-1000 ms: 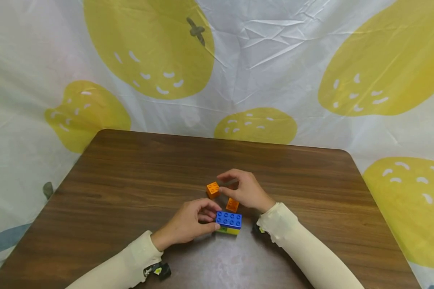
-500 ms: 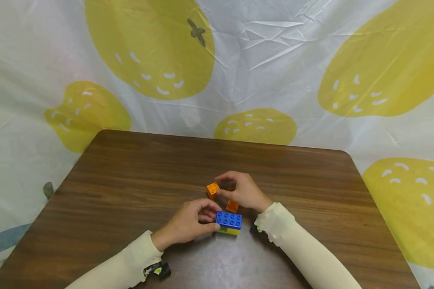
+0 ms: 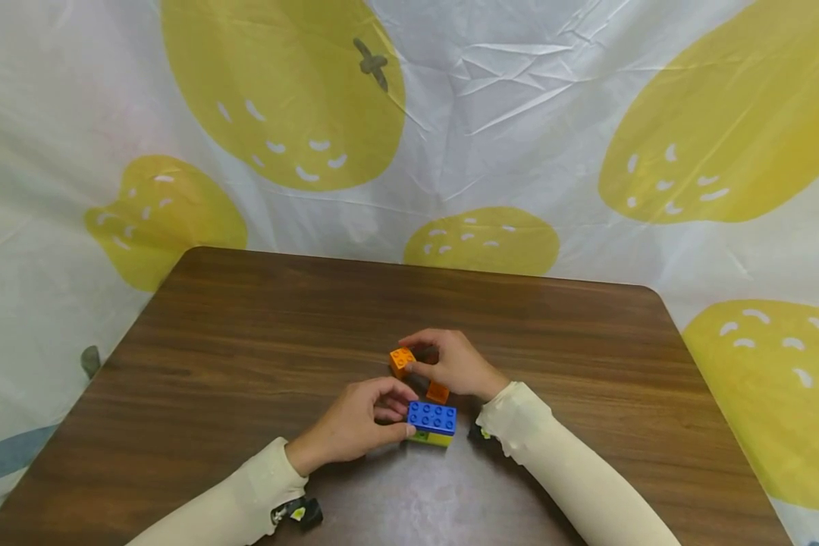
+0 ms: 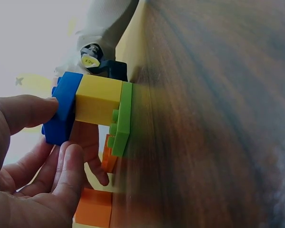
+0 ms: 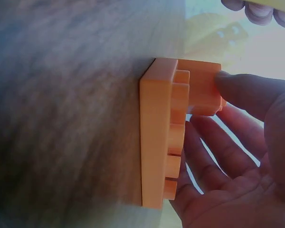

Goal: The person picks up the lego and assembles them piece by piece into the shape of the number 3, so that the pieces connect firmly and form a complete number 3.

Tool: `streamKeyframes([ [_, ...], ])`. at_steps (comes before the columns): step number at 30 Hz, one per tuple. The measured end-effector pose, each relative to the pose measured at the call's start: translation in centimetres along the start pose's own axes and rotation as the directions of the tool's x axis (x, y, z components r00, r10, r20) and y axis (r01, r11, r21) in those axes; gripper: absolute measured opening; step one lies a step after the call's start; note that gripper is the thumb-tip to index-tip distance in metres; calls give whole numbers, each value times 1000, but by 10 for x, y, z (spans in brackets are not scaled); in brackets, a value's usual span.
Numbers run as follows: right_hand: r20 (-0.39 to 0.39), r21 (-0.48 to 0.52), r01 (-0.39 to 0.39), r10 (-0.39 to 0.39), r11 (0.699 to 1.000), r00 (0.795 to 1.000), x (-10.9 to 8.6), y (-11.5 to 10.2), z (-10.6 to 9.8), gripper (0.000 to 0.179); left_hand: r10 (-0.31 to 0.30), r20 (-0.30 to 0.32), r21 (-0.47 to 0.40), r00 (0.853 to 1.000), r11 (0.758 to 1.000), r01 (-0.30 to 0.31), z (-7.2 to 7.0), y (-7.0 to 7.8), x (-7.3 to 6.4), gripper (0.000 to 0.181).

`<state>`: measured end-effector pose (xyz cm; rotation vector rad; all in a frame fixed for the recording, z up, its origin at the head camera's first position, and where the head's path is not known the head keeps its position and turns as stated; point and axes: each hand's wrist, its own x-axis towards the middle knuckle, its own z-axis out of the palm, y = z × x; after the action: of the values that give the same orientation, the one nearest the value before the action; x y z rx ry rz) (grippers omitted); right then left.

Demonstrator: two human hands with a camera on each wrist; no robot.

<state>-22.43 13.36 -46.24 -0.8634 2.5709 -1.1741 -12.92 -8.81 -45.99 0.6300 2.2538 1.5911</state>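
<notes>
In the head view, a small stack of toy bricks stands on the table, a blue brick [image 3: 432,416] on top. The left wrist view shows a yellow brick [image 4: 99,99] beneath it and a thin green brick [image 4: 122,121] at the bottom. My left hand [image 3: 356,421] pinches the blue brick's left end between thumb and fingers. Beyond the stack, my right hand [image 3: 453,364] has its thumb and index finger on either side of a cube-shaped orange brick [image 3: 400,361]. A flatter orange brick [image 5: 154,137] lies under that hand, studs up, partly covered in the head view.
The brown wooden table [image 3: 280,318] reaches back to a white cloth [image 3: 300,220] printed with yellow fruit. A black wrist device [image 3: 299,513] sits at the left cuff, and another [image 3: 479,432] shows under the right sleeve.
My right hand has shifted slightly left and toward me, its thumb and index finger now reaching around the cube-shaped orange brick. The left hand and stack keep their place.
</notes>
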Motion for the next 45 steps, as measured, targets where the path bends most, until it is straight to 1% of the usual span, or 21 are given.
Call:
streamKeyframes([
  [9, 37, -20, -20, 21, 1000, 999, 1, 2, 1, 38, -9, 6, -4, 1000, 1000, 9, 0, 0, 0, 36],
  [19, -5, -11, -2, 2, 1000, 1000, 2, 4, 1, 34, 2, 2, -20, 1000, 1000, -2, 0, 0, 0, 37],
  [29, -25, 37, 12, -11, 999, 1000, -2, 3, -3, 35, -4, 7, -19, 1000, 1000, 4, 0, -1, 0, 36],
  [34, -33, 38, 18, -17, 999, 999, -4, 3, -5, 36, -1, 8, -23, 1000, 1000, 1, 0, 0, 1, 36],
  [45, -56, 53, 24, -21, 998, 998, -10, -4, -11, 37, -2, 10, -16, 1000, 1000, 2, -1, 0, 1, 35],
])
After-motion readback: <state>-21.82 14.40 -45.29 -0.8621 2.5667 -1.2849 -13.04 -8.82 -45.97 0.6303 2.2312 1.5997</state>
